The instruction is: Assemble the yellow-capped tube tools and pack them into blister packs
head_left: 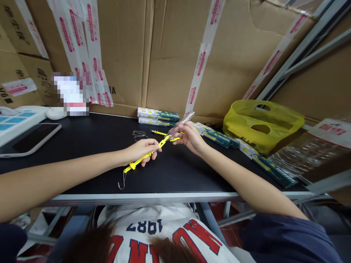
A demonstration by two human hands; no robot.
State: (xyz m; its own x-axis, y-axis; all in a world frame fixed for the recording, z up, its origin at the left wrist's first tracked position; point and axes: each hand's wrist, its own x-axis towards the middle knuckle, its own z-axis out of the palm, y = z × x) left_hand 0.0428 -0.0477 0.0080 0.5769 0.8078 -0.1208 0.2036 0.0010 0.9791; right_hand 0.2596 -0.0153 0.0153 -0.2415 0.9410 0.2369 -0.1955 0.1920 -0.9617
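My left hand (144,150) is closed around a slim yellow plastic rod-like tool (138,162). From its near lower end dangles a bent metal hook (122,182). The tool's other end points up and right, meeting a clear plastic sleeve (187,119) pinched in my right hand (191,138). Whether the tip is inside the sleeve, I cannot tell. Behind my hands lies a second yellow tool (158,132), partly hidden by the sleeve and right fingers. Several bent metal wires (139,134) rest on the black table just beyond my left hand.
Printed green-and-white boxes (157,115) are stacked at the back, with more boxes (216,136) in a row rightward. A yellow plastic bag (246,120) and clear plastic packaging (304,153) stand at right. A phone (33,138) lies left. Cardboard (170,54) walls the back.
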